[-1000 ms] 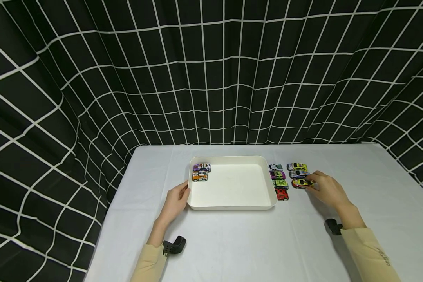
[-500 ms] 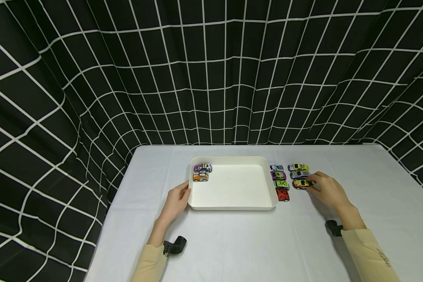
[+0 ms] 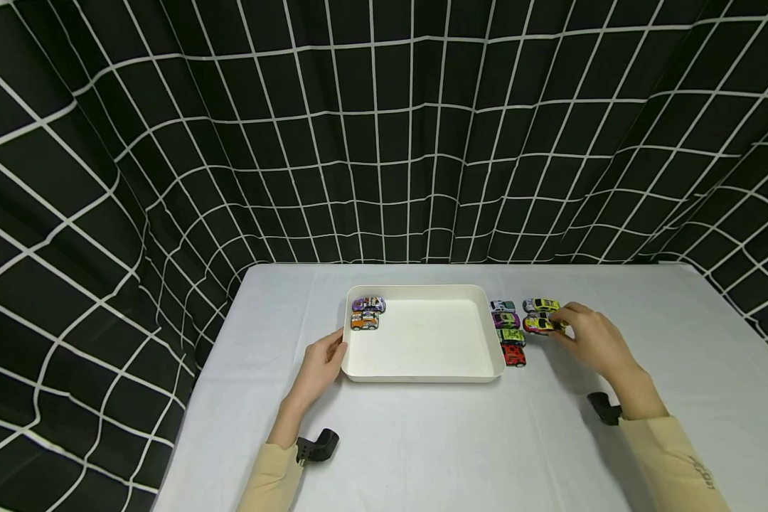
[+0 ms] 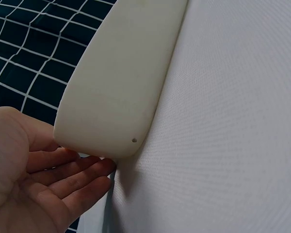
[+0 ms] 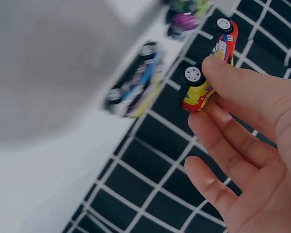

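Observation:
My right hand (image 3: 595, 341) pinches a red and yellow toy car (image 5: 198, 97) between thumb and fingers, lifted off the table in the right wrist view. A blurred toy car with blue and white sides (image 5: 139, 82) stands below it. In the head view the held car overlaps that row, just in front of a yellow toy car (image 3: 542, 304). My left hand (image 3: 318, 366) rests against the left end of a white tray (image 3: 422, 379). Its loosely straight fingers (image 4: 89, 177) touch the tray's lower end. A purple toy car (image 3: 368, 304) and an orange one (image 3: 364, 321) lie in the tray's far left corner.
Along the tray's right side stands a column of toy cars: a pale green and white one (image 3: 503, 306), a purple one (image 3: 505, 320), a lime green one (image 3: 510, 336) and a red one (image 3: 514, 355). A black curtain (image 3: 384, 156) with white grid lines hangs behind the white-covered table (image 3: 422, 448).
My right hand has raised the red and yellow toy car from the near end of its row and shifted it slightly away and leftward. The left hand and the tray stay put.

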The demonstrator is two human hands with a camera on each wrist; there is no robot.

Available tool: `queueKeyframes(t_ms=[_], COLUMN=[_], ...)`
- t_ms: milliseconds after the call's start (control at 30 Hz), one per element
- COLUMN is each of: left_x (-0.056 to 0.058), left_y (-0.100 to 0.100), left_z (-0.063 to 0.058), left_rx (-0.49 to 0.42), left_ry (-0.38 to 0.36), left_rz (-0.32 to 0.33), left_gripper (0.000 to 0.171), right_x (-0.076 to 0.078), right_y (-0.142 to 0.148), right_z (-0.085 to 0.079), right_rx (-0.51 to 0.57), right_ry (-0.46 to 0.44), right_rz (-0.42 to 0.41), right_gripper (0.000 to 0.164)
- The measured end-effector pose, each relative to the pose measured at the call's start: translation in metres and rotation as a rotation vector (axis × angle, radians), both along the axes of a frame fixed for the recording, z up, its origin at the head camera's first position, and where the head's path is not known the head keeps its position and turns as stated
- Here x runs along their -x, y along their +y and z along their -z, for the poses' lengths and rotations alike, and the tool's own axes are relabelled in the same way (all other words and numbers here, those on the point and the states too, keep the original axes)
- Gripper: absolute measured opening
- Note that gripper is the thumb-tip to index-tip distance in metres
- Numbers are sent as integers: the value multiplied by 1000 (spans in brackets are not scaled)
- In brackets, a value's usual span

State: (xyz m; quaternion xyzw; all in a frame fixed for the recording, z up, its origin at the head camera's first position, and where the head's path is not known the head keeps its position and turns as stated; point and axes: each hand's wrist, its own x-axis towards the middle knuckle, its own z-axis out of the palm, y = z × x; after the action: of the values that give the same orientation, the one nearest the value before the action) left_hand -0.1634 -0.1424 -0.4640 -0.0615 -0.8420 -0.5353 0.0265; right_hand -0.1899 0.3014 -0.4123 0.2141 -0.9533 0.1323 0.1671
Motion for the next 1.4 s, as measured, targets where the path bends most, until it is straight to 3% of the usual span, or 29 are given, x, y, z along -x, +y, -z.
queueKeyframes(t_ms=[367,633,967,1400], left_x=[1,1,1,1], left_y=[-2,-3,-3,-3], left_z=[1,3,3,1], left_rx=[1,0,-1,6], left_ry=[-1,2,10,9], left_rz=[10,11,21,19], left_gripper=[39,39,38,39], right_x=[0,6,17,27], right_y=[-42,-75,-117,-168], right_z=[-26,-34,-26,-15], right_rx=[4,-8,-11,-107], right_ry=[74,26,11,-19], right_rz=[-80,-134,-226,-319], right_gripper=[24,22,20,18])
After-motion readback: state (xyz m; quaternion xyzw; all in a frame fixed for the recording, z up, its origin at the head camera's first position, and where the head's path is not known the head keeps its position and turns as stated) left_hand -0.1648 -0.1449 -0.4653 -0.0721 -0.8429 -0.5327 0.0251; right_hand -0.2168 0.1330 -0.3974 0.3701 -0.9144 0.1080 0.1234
